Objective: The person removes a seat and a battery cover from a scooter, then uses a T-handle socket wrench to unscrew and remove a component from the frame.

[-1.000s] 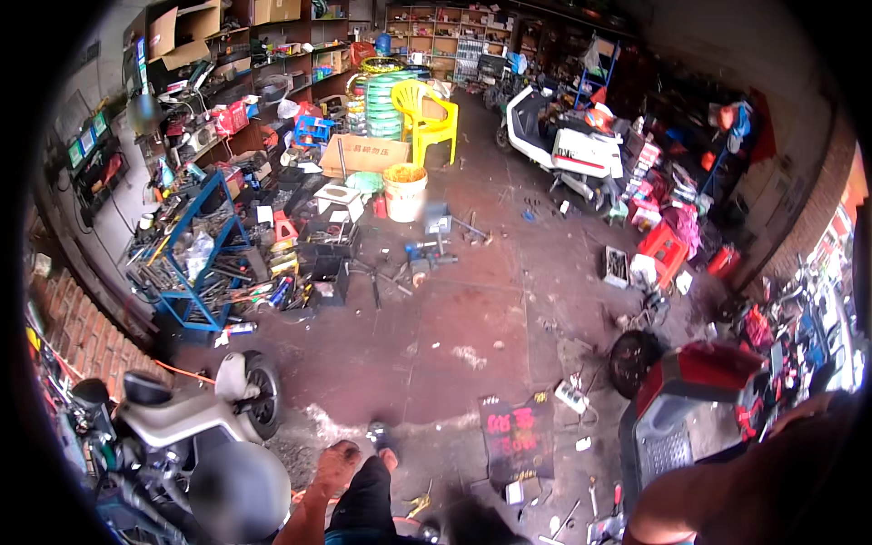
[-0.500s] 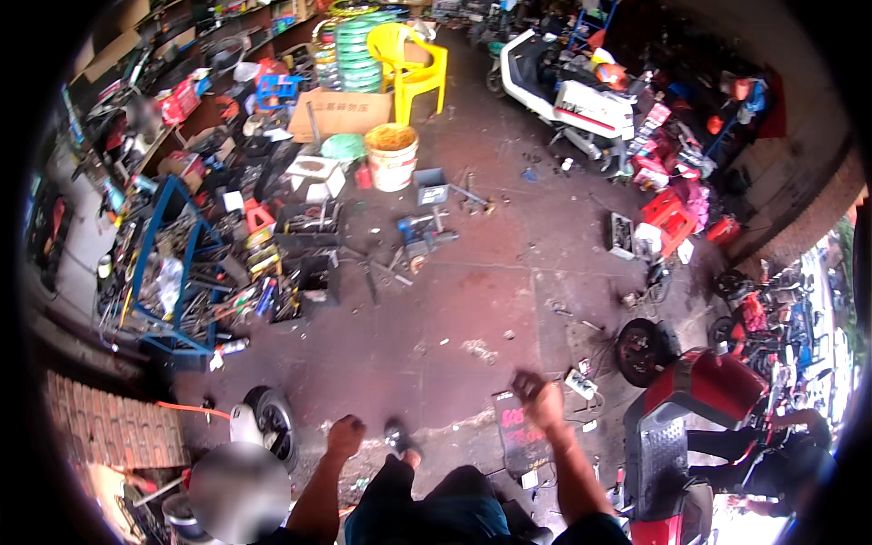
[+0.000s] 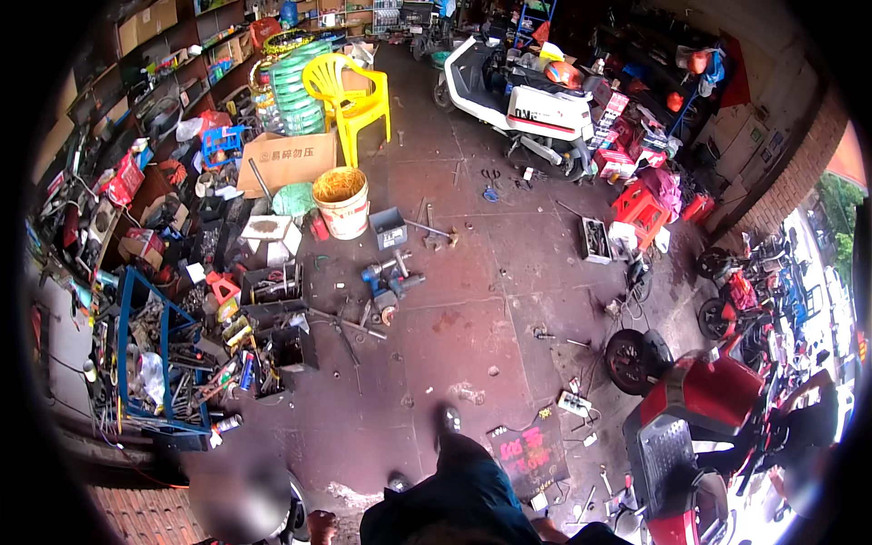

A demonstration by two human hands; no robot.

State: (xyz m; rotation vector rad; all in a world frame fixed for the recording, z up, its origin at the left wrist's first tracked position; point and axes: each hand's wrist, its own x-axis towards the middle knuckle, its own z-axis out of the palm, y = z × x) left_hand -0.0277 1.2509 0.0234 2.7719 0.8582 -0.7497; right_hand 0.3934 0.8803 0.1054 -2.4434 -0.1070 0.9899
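My left hand (image 3: 322,527) hangs low at the bottom edge, its fingers curled in, with nothing seen in them. Beside my right thigh only a small part of my right hand (image 3: 546,530) shows; its fingers are hidden. Neither hand visibly touches an object. A dark mat with red markings (image 3: 529,454) lies on the floor in front of my right hand. Past the mat rests a white power strip (image 3: 574,404). Farther off on the floor is a blue power tool (image 3: 385,289), close to a grey open box (image 3: 389,228).
Left stands a blue metal rack (image 3: 124,354) full of tools. Ahead are a yellow chair (image 3: 356,107), a bucket (image 3: 341,205) and a white scooter (image 3: 545,118). A red scooter (image 3: 704,400), with a person beside it, and a loose wheel (image 3: 629,361) stand right.
The view has moved forward, so the floor things sit nearer. My legs have stepped on. Both hands have dropped from in front of me to the bottom edge.
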